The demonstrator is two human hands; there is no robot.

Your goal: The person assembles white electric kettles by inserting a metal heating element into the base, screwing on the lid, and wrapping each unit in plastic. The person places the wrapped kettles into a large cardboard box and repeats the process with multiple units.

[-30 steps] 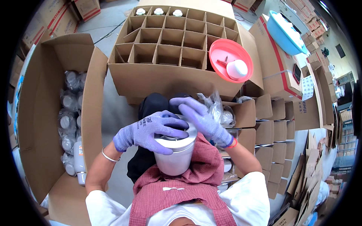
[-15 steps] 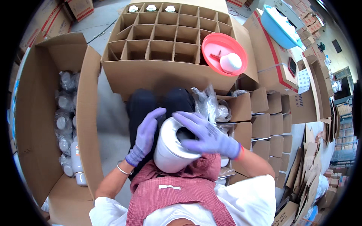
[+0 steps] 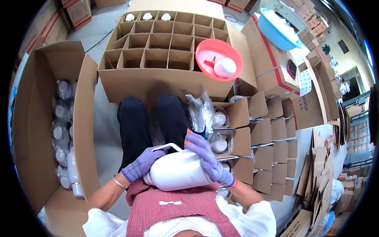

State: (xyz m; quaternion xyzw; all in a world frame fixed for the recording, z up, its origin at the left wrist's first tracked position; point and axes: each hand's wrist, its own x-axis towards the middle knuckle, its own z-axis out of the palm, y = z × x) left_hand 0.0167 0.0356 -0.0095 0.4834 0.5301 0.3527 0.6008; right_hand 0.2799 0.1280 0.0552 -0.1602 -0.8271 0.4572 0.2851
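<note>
A white vacuum jug (image 3: 177, 170) lies on its side across my lap, its loop handle (image 3: 167, 146) on the far side. My left hand (image 3: 143, 162), in a purple glove, is closed around the narrower left end by the handle. My gloved right hand (image 3: 209, 160) grips the wide right end, fingers wrapped over its far side. Beyond my knees stands a divided carton (image 3: 158, 81), with white-capped items (image 3: 147, 16) in several back cells. On its right front corner rests a red basin (image 3: 205, 53) holding a white cup-like piece (image 3: 225, 67) and a small red piece.
At left, an open carton (image 3: 85, 130) holds plastic-wrapped white flasks (image 3: 60, 132) and an unwrapped white flask (image 3: 72, 170). Right of me are opened small boxes (image 3: 260, 144) with wrapped flasks. A blue basin (image 3: 276, 31) and a phone (image 3: 291, 68) sit on a taped carton (image 3: 272, 75).
The jug has turned from standing tilted, its round opening up, to lying sideways. My left hand has come onto its left end; my right hand has moved from the opening to its right end.
</note>
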